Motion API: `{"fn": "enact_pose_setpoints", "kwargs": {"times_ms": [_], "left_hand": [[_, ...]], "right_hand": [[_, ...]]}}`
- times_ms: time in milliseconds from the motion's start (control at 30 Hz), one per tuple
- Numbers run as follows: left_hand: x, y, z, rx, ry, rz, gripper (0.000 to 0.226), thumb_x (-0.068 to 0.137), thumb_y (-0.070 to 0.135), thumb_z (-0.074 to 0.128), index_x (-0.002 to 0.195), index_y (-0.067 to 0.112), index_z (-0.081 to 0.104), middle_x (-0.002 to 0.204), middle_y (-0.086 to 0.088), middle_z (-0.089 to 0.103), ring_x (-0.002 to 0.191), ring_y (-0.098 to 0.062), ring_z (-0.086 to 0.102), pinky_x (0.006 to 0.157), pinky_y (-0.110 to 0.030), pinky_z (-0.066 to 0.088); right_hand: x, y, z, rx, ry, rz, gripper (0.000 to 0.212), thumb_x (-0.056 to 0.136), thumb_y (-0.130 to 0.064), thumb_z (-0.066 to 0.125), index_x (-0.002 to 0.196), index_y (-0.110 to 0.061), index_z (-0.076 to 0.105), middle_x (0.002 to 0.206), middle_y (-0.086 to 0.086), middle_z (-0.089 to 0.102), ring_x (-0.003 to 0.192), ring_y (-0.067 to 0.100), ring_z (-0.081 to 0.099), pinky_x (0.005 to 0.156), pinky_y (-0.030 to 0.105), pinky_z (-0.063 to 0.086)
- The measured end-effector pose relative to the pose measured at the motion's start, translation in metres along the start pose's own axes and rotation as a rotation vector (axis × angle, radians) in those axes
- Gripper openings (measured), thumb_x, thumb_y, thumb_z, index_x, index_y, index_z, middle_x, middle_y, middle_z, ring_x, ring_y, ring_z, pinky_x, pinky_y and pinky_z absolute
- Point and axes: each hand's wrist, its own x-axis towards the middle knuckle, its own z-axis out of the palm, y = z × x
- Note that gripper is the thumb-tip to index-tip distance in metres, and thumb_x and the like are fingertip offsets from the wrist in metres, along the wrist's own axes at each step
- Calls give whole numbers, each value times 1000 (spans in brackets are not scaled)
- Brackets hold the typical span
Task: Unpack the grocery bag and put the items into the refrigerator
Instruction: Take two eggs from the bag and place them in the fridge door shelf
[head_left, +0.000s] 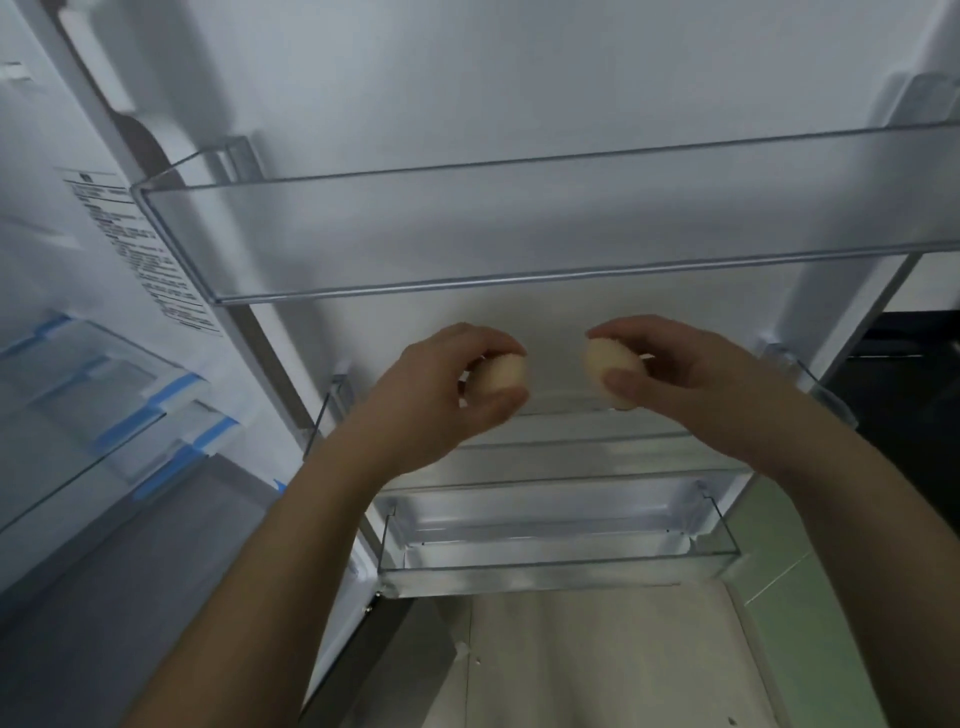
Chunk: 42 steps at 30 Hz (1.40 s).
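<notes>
I face the inside of the open refrigerator door (519, 93). My left hand (441, 395) grips a pale cream egg (504, 371) between thumb and fingers. My right hand (691, 374) grips a second pale egg (608, 364) the same way. Both eggs hang side by side, a small gap apart, in front of the door liner. They are below the upper clear door bin (519, 283) and above the middle door bin (571, 441). The lower door bin (561, 566) lies beneath my forearms. No grocery bag is in view.
The refrigerator interior is at the left, with a clear drawer with blue tape strips (104, 415) and a printed label (140, 249) on the side wall. Pale floor (597, 665) and a green strip (810, 597) show below the door. A dark surface (909, 389) is at the right.
</notes>
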Motion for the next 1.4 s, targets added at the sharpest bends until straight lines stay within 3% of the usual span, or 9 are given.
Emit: {"fn": "enact_pose_setpoints", "kwargs": {"times_ms": [100,167,300,533,767,967,1100,1233,1400], "left_hand": [[11,-8,6,137,-75,-21,37,82,29,75,116,22,64,112,4,61,97,-12,59,83,-24,50],[15,-11,9,209,-100,-20,38,79,28,77,115,20,66,111,2,61,96,-14,58,80,-18,43],[20,-19,13,255,-117,-1,42,74,31,82,112,24,67,107,3,61,89,-10,56,74,-3,35],[20,-21,13,196,-194,-8,46,71,33,85,114,25,68,107,5,63,91,-9,59,80,-23,49],[23,-24,16,185,-297,-41,43,72,31,85,111,30,68,105,10,66,91,-3,57,80,-17,46],[24,-26,18,163,-298,-34,45,71,31,85,113,30,67,108,9,65,94,-4,57,82,-19,47],[23,-28,17,146,-238,-8,47,71,36,84,114,28,67,106,9,63,90,-3,58,80,-18,47],[14,-25,19,300,48,128,37,84,50,56,106,23,69,101,8,64,90,-9,59,74,-27,49],[8,-20,20,431,181,221,38,91,41,46,109,16,68,108,-1,67,95,-19,61,76,-28,48]], "right_hand": [[15,5,-4,-170,-74,-34,31,84,-35,69,113,-41,59,112,-16,63,96,-2,61,82,19,52],[24,6,-4,-252,-131,-50,35,82,-33,72,113,-40,58,112,-15,62,96,-6,58,81,13,49],[38,6,6,-433,-266,-78,50,74,-30,81,119,-31,60,110,-11,63,96,5,59,84,20,47],[47,15,19,-458,-362,-143,53,71,-27,83,119,-27,62,110,-9,63,98,7,58,82,20,46],[52,23,21,-458,-397,-173,41,70,-27,81,108,-28,66,105,-8,65,93,9,59,82,30,48],[50,24,20,-403,-400,-139,45,71,-25,82,113,-26,65,109,-6,63,97,10,59,86,36,49],[47,20,18,-379,-364,-99,49,70,-33,83,115,-30,63,109,-12,62,96,3,59,86,26,50],[43,14,14,-332,-204,-36,38,75,-45,73,110,-31,64,104,-13,64,91,-3,60,79,14,47],[26,4,15,-379,-142,-22,31,80,-48,65,108,-34,64,103,-23,61,93,-5,57,79,9,43]]}}
